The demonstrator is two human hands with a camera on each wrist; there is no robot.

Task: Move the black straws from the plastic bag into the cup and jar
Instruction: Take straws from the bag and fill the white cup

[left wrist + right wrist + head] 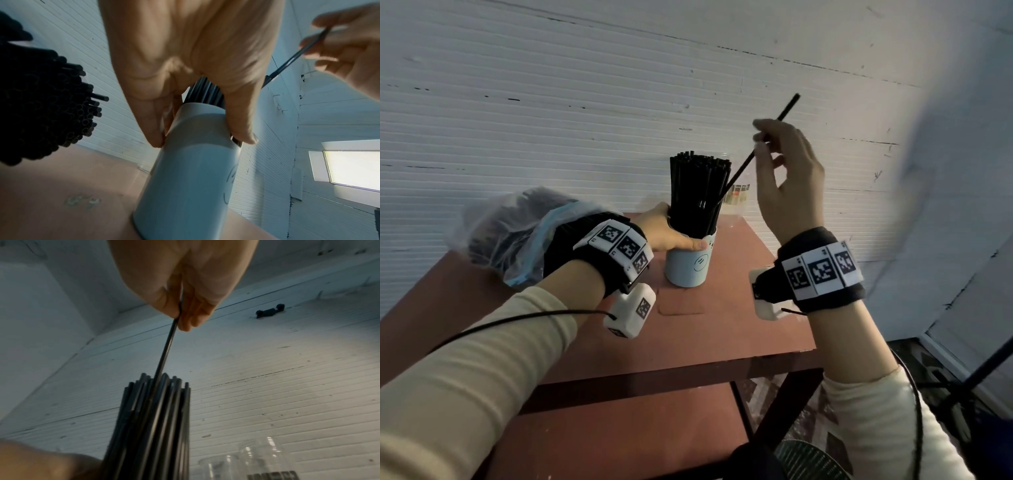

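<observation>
A pale blue cup (688,263) stands on the reddish table (739,325), packed with a bundle of upright black straws (698,192). My left hand (671,233) grips the cup near its rim, thumb in front (242,126). My right hand (780,161) is raised to the right of the cup and pinches a single black straw (756,150), slanted, with its lower end among the bundle. That pinch shows clearly in the right wrist view (179,311). A clear plastic bag (517,226) holding more black straws (41,100) lies at the left. A clear jar (738,197) stands behind the cup.
A white ribbed wall (585,102) rises right behind the table. The table's right edge (791,274) is close to my right wrist; a lower shelf (619,428) lies beneath. A dark stand (969,380) is on the floor at the right.
</observation>
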